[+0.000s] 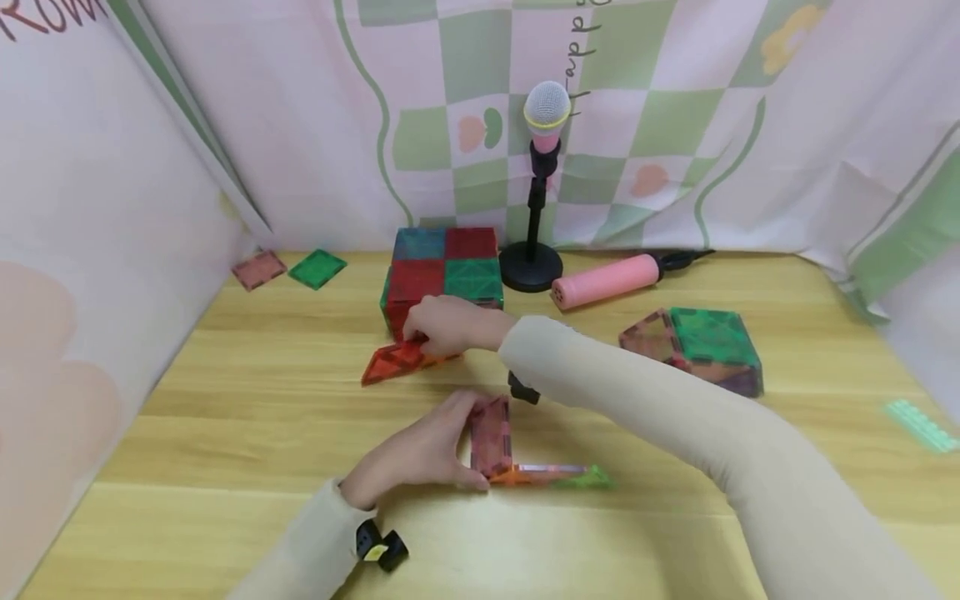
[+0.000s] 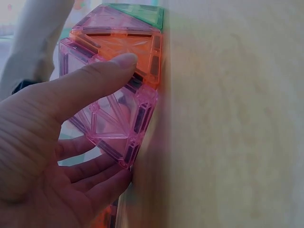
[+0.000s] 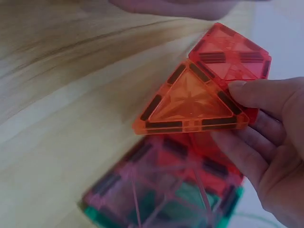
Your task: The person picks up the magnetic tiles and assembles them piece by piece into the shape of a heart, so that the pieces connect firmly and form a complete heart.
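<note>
My left hand (image 1: pixel 412 450) grips a pink translucent magnetic tile (image 1: pixel 491 437) standing on the table. In the left wrist view its thumb lies over the seam with an orange tile (image 2: pixel 128 50), fingers behind the pink one. Beyond the orange tile are another pink piece (image 2: pixel 111 21) and a green triangle (image 2: pixel 142 13). Farther off, my right hand (image 1: pixel 446 325) pinches red tiles (image 3: pixel 232 52) by the edge, with an orange triangular tile (image 3: pixel 190 102) beside its fingertips. It is close in front of a box of red, green and blue tiles (image 1: pixel 472 279).
Behind the tile box stands a microphone on a black stand (image 1: pixel 532 250); a pink cylinder (image 1: pixel 607 281) lies right of it. A smaller tile block (image 1: pixel 716 342) sits to the right, under-reached by my right sleeve (image 1: pixel 637 383). Two loose tiles, pink (image 1: pixel 259 270) and green (image 1: pixel 318 268), lie back left.
</note>
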The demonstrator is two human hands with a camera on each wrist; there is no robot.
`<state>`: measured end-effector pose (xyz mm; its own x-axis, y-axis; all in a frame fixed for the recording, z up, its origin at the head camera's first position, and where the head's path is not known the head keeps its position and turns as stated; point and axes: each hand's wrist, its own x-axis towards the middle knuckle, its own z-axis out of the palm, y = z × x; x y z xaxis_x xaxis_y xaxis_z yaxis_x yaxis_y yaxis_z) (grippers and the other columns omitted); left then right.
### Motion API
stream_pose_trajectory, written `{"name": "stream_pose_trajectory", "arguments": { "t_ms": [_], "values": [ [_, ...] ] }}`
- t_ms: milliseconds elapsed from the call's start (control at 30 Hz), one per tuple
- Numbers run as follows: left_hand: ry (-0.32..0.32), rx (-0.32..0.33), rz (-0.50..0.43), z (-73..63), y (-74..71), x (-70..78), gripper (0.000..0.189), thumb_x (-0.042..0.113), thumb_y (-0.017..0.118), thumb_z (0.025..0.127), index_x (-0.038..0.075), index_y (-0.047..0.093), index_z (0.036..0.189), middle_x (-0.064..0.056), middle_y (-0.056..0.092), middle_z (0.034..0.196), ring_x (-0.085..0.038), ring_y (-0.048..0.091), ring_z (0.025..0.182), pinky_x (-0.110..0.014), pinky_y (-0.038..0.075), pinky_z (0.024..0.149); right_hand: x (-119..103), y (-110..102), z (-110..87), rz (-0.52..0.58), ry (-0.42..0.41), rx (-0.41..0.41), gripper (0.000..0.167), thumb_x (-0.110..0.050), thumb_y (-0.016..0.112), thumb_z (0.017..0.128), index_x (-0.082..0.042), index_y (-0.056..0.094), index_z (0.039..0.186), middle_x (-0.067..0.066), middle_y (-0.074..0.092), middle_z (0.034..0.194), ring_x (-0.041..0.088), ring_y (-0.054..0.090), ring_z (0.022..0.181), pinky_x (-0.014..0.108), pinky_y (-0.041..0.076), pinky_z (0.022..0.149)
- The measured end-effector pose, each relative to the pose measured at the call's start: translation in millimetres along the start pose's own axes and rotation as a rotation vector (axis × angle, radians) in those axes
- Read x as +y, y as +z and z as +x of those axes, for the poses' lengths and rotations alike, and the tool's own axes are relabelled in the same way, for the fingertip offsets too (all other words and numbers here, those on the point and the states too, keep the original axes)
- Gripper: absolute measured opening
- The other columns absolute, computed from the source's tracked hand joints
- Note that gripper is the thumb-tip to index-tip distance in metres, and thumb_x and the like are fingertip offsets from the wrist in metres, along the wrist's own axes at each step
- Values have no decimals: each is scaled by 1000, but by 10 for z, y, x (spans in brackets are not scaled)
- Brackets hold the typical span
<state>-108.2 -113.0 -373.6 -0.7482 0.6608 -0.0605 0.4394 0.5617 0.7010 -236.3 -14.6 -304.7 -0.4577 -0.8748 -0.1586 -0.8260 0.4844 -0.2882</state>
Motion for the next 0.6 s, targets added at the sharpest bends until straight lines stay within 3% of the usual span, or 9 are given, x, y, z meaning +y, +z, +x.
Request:
{"name": "stream_pose_trajectory", "arguments": {
  "t_ms": [167,333,600],
  "values": [
    [-6,4,5,7,2,-8,86,28,86,69,6,37,136,-5,45,129,-16,47,114,-35,43,100,73,-120,-397,18,-20,107,17,0,59,82,-12,58,69,-5,39,60,12,28,59,25,25,56],
    [5,19,6,0,7,-14,87,27,87,68,4,37,136,-7,45,129,-17,49,114,-36,44,98,126,-161,-949,54,3,200,12,-2,62,82,-10,64,74,-6,45,58,8,33,54,23,29,53],
    [-5,20,-26,-1,47,14,85,28,86,69,4,38,135,-9,43,127,-20,49,118,-39,44,101,207,70,-1823,63,171,236,11,-3,66,80,-11,72,82,-7,62,68,3,43,57,21,38,56]
  ]
}}
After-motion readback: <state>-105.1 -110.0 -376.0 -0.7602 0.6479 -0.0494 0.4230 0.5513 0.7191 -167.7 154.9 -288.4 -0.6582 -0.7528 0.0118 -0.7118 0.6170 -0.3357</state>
